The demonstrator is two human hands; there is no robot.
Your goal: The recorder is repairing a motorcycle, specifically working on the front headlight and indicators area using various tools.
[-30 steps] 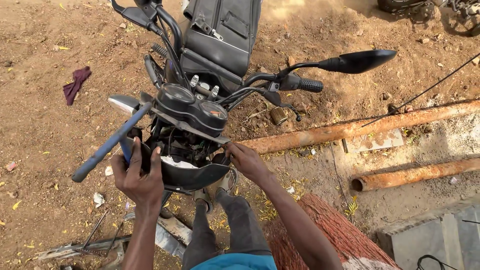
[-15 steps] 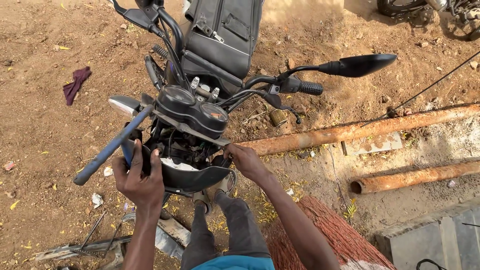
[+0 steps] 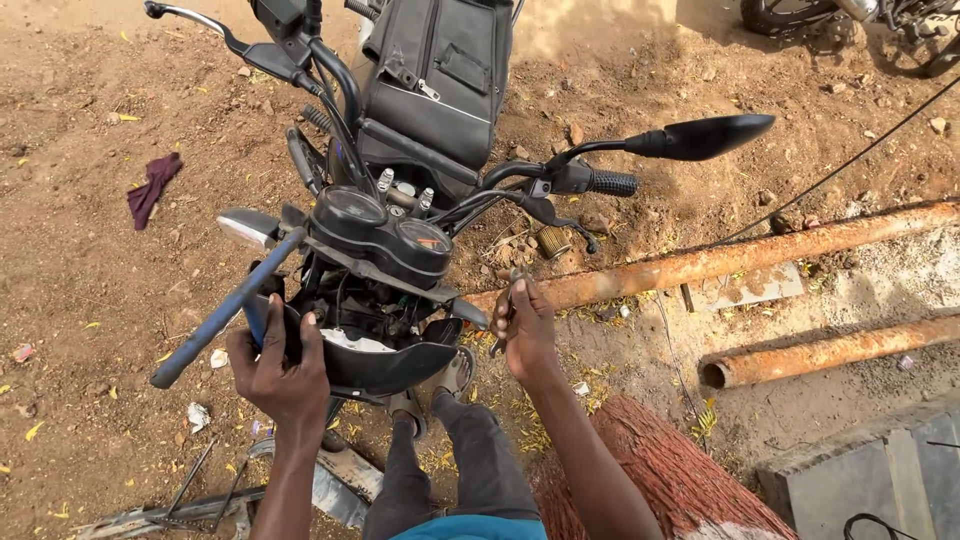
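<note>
A motorcycle (image 3: 400,200) stands on bare brown dirt (image 3: 90,300), its front end toward the camera. A black bag (image 3: 435,75) sits on its tank, and twin round gauges (image 3: 385,235) sit between the handlebars. A black mirror (image 3: 705,135) sticks out past the grip-covered bar end (image 3: 610,182), and a silver lever (image 3: 195,20) shows on the other bar, far up in the view. Two rusty pipes lie on the ground beside the bike: the long pipe (image 3: 760,250) runs from just behind the right hand up toward the frame edge, and the short pipe (image 3: 830,350) lies nearer the camera. A reddish ribbed trunk (image 3: 660,475) rises by the person's right arm, with a grey slab (image 3: 870,475) beyond it.

The black headlight shell (image 3: 390,365) hangs loose under the gauges, its open back showing white inside. The left hand (image 3: 280,365) has its grip closed around the shell's near edge together with the blue handle of a long tool (image 3: 225,310) that slants up across the indicator lamp (image 3: 245,228). The right hand (image 3: 525,330) has its grip curled around a small metal tool (image 3: 508,310), held just beside the shell's other side; whether the tool touches the bike cannot be told.

A maroon rag (image 3: 150,188) lies well apart on the dirt. The person's sandalled foot (image 3: 410,405) rests below the shell.
</note>
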